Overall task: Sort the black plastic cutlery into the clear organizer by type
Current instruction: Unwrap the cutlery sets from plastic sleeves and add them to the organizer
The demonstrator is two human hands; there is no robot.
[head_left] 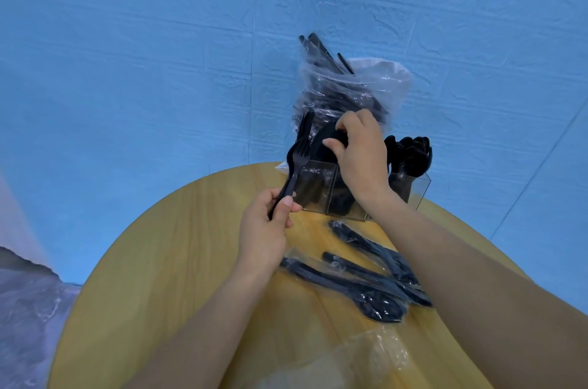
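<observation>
**Fork in the left hand, right hand at the organizer's middle section**

The left hand point(265, 223) holds a black fork point(294, 166) by its handle, thumb and fingers pinched round the lower end, tines pointing up and away. The fork's head stands just in front of the left end of the clear organizer point(318, 194), which sits at the far edge of the round yellow bench point(165, 261).

The right hand point(359, 153) reaches over the organizer's middle compartment. Its grip is curled on dark cutlery point(327, 142) there, though the black pieces merge together and it is hard to tell exactly which type it pinches. The right compartment holds a cluster of spoons point(412, 153), bowls up. The left compartment also holds black pieces standing upright.

Behind the organizer a clear plastic bag point(343, 89) stands, stuffed with more black cutlery, a few handles poking out at the top.

On the bench nearer the person lie several wrapped cutlery packets point(359, 277), just beside the right forearm. A crumpled clear wrapper point(378, 353) lies at the near edge.
</observation>
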